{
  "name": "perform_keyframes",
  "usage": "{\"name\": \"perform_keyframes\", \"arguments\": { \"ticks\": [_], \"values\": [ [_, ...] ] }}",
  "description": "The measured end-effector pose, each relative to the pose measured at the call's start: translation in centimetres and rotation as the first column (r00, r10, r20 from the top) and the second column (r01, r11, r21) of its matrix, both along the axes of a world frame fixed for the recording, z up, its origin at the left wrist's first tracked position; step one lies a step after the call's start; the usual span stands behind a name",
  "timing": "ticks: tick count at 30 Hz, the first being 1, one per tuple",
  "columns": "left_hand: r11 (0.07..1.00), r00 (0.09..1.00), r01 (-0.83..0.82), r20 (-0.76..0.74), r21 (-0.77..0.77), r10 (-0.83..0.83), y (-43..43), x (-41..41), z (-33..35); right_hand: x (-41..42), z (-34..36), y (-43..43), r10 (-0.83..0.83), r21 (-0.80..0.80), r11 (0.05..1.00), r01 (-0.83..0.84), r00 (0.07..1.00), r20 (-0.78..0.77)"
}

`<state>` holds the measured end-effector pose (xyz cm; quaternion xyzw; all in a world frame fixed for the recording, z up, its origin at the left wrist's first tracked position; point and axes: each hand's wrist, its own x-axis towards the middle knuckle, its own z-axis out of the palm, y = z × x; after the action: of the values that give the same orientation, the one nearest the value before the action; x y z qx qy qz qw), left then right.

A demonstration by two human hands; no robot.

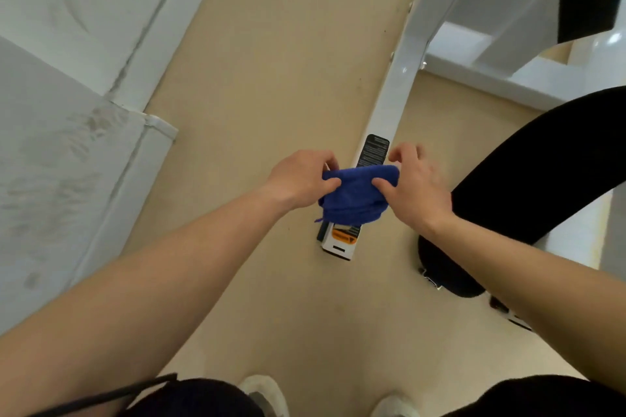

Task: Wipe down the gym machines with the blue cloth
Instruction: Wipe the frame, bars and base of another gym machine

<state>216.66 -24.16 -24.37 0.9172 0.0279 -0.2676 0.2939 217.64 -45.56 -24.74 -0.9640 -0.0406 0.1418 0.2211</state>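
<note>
Fingers (pixel 320 159) of both hands pinch the blue cloth (pixel 355 196), bunched up over the near end of the white frame bar (pixel 403 71).
Left hand (pixel 298 179) grips the cloth's left end between thumb and curled fingers; right hand (pixel 415 188) has its thumb dug into the right end, fingers curled at the far edge. Can't tell if the cloth touches the bar. Likely refolding: make 1 flat pad, clean face out, wipe along the bar from the black label (pixel 375 151), light over the orange sticker (pixel 343 235). Black pad (pixel 528 173) probably next.
</note>
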Motion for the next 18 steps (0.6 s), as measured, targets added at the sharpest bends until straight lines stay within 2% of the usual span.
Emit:
{"name": "perform_keyframes", "arguments": {
  "ticks": [2,3,5,6,7,9,11,14,18],
  "values": [
    [0.999,0.998,0.019,0.058,0.048,-0.022,-0.2,0.5,-0.6,0.9,-0.5,-0.3,0.247,-0.033,0.969,-0.245,0.964,0.103],
    [0.997,0.992,-0.006,0.124,0.079,-0.004,-0.3,0.4,-1.0,1.2,-0.9,-0.3,0.307,-0.021,0.951,-0.308,0.942,0.133],
    [0.987,0.954,-0.109,0.292,0.116,0.071,-0.8,-0.5,-1.6,1.1,-1.7,-0.2,0.314,0.011,0.948,-0.319,0.936,0.157],
    [0.984,0.937,-0.163,0.325,0.077,0.13,-1.3,-1.2,-1.9,0.7,-2.0,-0.3,0.277,0.036,0.958,-0.286,0.949,0.151],
    [0.978,0.934,-0.209,0.296,-0.002,0.2,-2.0,-1.9,-2.1,0.0,-2.4,-0.5,0.222,0.077,0.969,-0.233,0.967,0.128],
    [0.943,0.942,-0.301,0.114,-0.14,0.317,-3.6,-3.4,-2.4,-1.9,-2.9,-0.7,0.058,0.216,0.974,-0.063,0.998,0.03],
    [0.939,0.949,-0.309,0.009,-0.15,0.314,-5.2,-4.3,-3.1,-3.6,-3.1,-0.2,-0.124,0.339,0.929,0.148,0.988,-0.092],
    [0.949,0.952,-0.292,0.064,-0.116,0.301,-6.5,-3.6,-4.3,-4.0,-3.9,0.7,-0.318,0.395,0.849,0.35,0.937,-0.147],
    [0.941,0.933,-0.315,0.139,-0.126,0.332,-7.1,-1.4,-5.1,-2.7,-4.5,1.0,-0.422,0.448,0.777,0.442,0.894,-0.149]
  ]
}}
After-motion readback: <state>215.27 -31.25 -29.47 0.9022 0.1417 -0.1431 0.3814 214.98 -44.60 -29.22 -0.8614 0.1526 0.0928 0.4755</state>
